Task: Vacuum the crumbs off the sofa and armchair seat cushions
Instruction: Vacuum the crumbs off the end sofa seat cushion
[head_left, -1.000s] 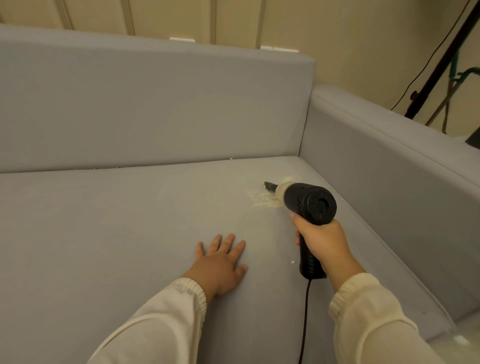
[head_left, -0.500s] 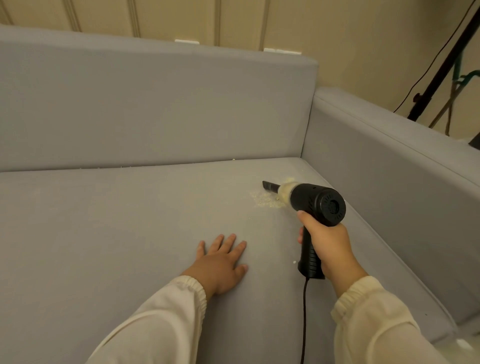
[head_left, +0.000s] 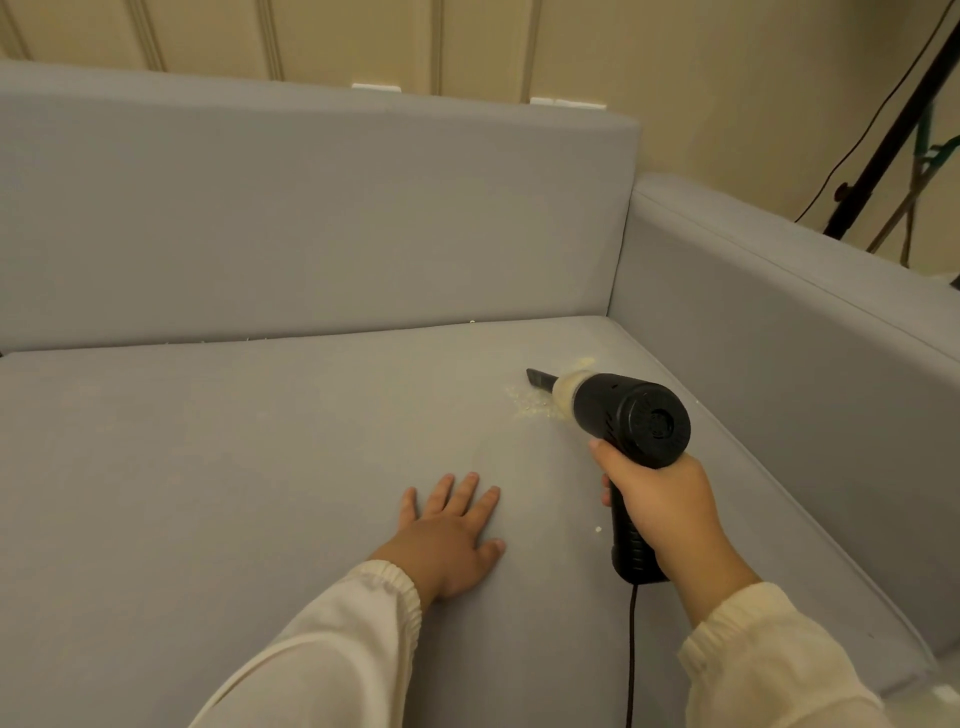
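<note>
A grey sofa seat cushion (head_left: 234, 467) fills the view. My right hand (head_left: 660, 509) grips the handle of a black handheld vacuum (head_left: 634, 421), whose narrow nozzle points left and away over a patch of pale crumbs (head_left: 530, 405) near the right end of the seat. More crumbs (head_left: 584, 362) lie just beyond the nozzle. A single crumb (head_left: 597, 530) sits left of the handle. My left hand (head_left: 452, 535) rests flat on the cushion, fingers spread, to the left of the vacuum.
The sofa backrest (head_left: 311, 208) rises behind the seat and the armrest (head_left: 779, 322) walls in the right side. A few crumbs (head_left: 254, 338) lie along the seam at the backrest. The vacuum's black cord (head_left: 631, 660) hangs toward me. A black stand (head_left: 893, 124) leans behind the armrest.
The vacuum has shifted slightly right and its nozzle now points further left across the crumb patch. My left hand has stayed flat in the same place.
</note>
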